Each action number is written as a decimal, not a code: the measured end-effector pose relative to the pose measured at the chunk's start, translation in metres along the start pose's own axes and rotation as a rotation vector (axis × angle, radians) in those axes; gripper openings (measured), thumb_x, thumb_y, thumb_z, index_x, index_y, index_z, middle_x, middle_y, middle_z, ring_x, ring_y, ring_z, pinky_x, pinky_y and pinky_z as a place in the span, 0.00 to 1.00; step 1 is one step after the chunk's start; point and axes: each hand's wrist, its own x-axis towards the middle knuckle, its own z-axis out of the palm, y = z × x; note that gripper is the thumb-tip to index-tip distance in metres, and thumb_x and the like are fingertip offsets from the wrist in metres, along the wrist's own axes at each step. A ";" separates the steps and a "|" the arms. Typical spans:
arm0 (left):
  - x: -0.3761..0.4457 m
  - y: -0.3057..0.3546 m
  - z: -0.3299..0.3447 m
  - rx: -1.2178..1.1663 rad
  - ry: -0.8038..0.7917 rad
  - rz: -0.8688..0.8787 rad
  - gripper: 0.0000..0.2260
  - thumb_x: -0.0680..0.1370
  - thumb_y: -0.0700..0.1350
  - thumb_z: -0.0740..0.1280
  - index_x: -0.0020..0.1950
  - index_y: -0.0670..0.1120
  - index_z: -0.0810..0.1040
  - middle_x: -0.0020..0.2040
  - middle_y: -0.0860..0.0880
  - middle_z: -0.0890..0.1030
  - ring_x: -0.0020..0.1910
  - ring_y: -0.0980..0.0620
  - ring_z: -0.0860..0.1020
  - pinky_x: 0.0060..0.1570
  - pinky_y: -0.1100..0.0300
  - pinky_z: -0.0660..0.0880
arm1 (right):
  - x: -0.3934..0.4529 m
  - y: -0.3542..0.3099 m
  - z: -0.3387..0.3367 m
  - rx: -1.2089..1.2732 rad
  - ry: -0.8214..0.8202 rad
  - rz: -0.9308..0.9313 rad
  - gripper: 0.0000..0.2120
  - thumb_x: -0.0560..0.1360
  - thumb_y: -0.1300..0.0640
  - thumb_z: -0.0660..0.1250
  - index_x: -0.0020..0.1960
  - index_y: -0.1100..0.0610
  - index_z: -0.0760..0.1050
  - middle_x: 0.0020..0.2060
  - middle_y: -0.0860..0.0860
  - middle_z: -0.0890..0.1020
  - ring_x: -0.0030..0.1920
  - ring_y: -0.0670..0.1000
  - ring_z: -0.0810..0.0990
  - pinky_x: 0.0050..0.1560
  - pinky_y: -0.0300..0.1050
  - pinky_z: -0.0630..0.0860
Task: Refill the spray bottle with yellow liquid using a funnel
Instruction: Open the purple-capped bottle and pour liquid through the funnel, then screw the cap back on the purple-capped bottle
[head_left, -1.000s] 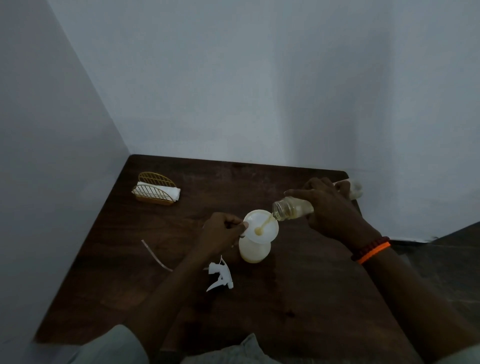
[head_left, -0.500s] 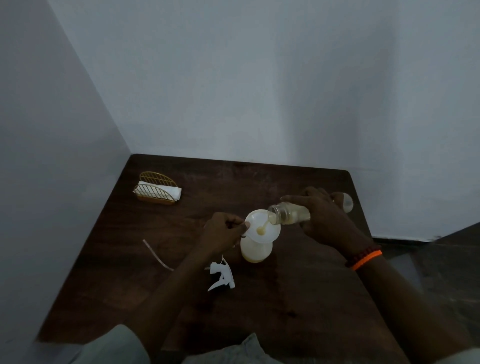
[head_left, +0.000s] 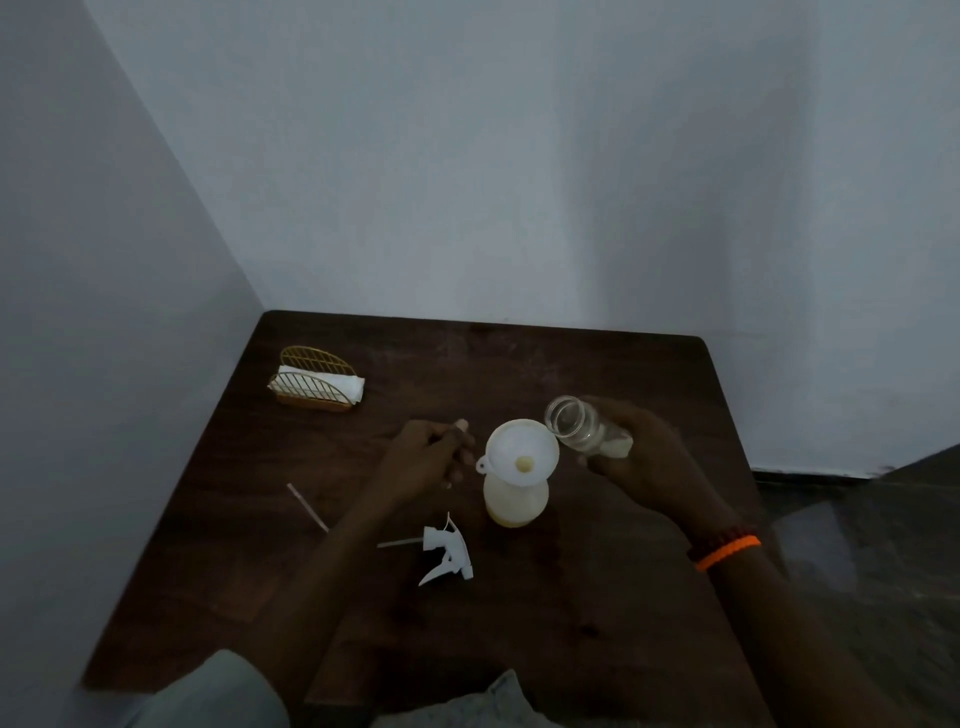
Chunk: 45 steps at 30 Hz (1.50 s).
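Observation:
A white funnel (head_left: 522, 446) sits in the neck of the spray bottle (head_left: 515, 505), which stands upright on the table and holds pale yellow liquid. A yellow spot shows at the funnel's centre. My right hand (head_left: 649, 462) grips a small clear bottle (head_left: 574, 427), its open mouth just above the funnel's right rim and raised toward me; only a little liquid remains near its base. My left hand (head_left: 428, 460) is loosely curled just left of the funnel's tab, with nothing in it. The white trigger spray head (head_left: 447, 553) lies on the table in front of the bottle.
The dark wooden table (head_left: 597, 597) stands in a corner between two white walls. A gold wire napkin holder (head_left: 317, 388) with white napkins stands at the back left. A thin pale tube (head_left: 307, 507) lies left of my left forearm. The floor shows at right.
The pouring has stopped: my right hand tipped the small bottle's mouth up and drew it slightly right. My left hand let go of the funnel rim and moved a little left.

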 end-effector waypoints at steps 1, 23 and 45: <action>0.005 -0.001 -0.006 0.006 0.023 -0.022 0.16 0.84 0.51 0.61 0.51 0.42 0.83 0.42 0.43 0.85 0.34 0.51 0.80 0.29 0.63 0.76 | -0.001 0.001 0.001 0.021 -0.003 0.000 0.32 0.67 0.58 0.79 0.69 0.50 0.74 0.62 0.46 0.80 0.60 0.43 0.78 0.61 0.43 0.76; 0.081 -0.087 -0.013 0.839 0.155 0.042 0.14 0.78 0.54 0.67 0.60 0.48 0.77 0.54 0.48 0.81 0.53 0.50 0.80 0.54 0.52 0.79 | -0.010 0.027 0.001 0.131 0.157 0.052 0.29 0.68 0.53 0.79 0.67 0.47 0.73 0.59 0.40 0.80 0.60 0.37 0.77 0.57 0.32 0.71; 0.017 0.136 0.086 0.694 -0.200 0.928 0.27 0.73 0.55 0.75 0.69 0.48 0.77 0.59 0.50 0.78 0.54 0.56 0.76 0.52 0.63 0.76 | -0.019 0.024 -0.005 0.211 0.240 0.055 0.26 0.69 0.52 0.78 0.64 0.49 0.74 0.54 0.41 0.81 0.55 0.36 0.78 0.52 0.26 0.72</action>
